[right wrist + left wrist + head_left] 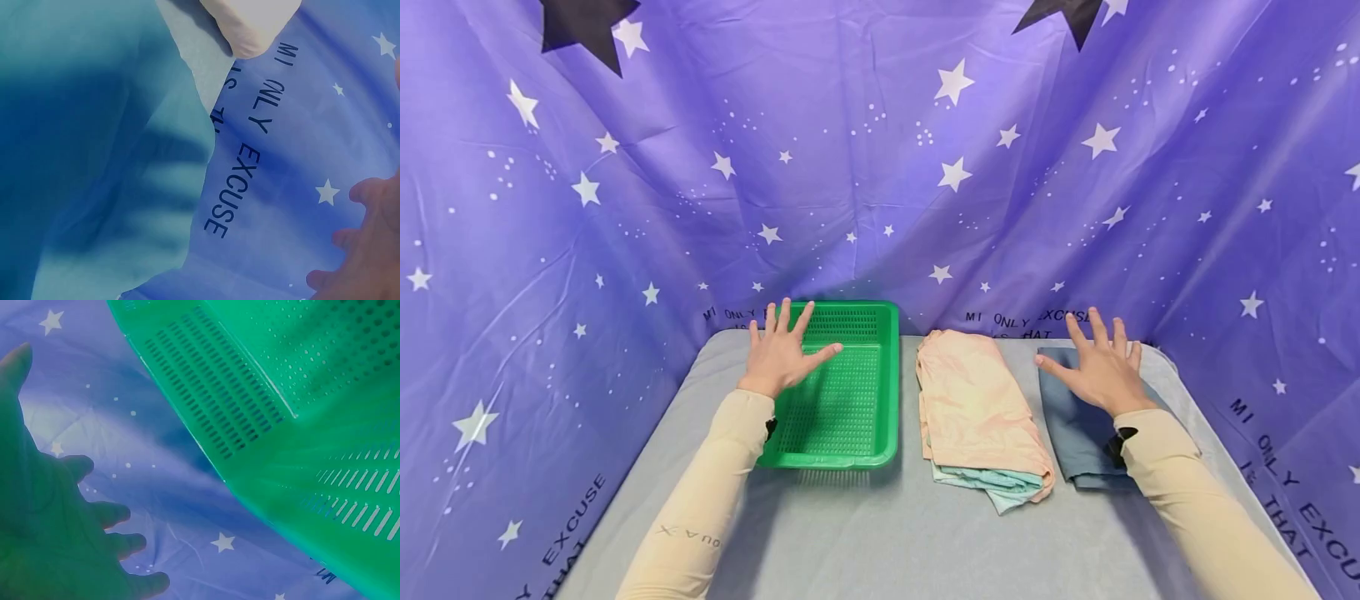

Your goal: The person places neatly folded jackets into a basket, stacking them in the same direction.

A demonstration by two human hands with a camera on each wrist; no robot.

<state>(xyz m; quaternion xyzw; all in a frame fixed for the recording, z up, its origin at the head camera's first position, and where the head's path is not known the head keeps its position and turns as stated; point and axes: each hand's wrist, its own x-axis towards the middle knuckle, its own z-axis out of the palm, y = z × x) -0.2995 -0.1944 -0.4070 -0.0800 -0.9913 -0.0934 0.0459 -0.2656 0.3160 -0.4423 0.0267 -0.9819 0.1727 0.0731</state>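
Observation:
My left hand (781,360) hovers with spread fingers over the left side of a green plastic basket (889,400), touching nothing that I can make out. In the left wrist view, that hand (56,519) is apart from the slotted basket wall (212,387). On the right, my other hand (1099,367) is spread above a folded dark blue cloth (1078,442), its fingers straight. The right wrist view shows the blue cloth (112,150) and part of the hand (369,244). Between the hands lies a folded peach cloth (977,400), with a mint-green cloth (1000,482) showing beneath its front edge.
A grey cloth-covered table (880,542) bears the basket and the folded cloths. Purple curtains (850,167) with white stars and lettering close in the back and both sides. Black star shapes (587,29) hang at the top.

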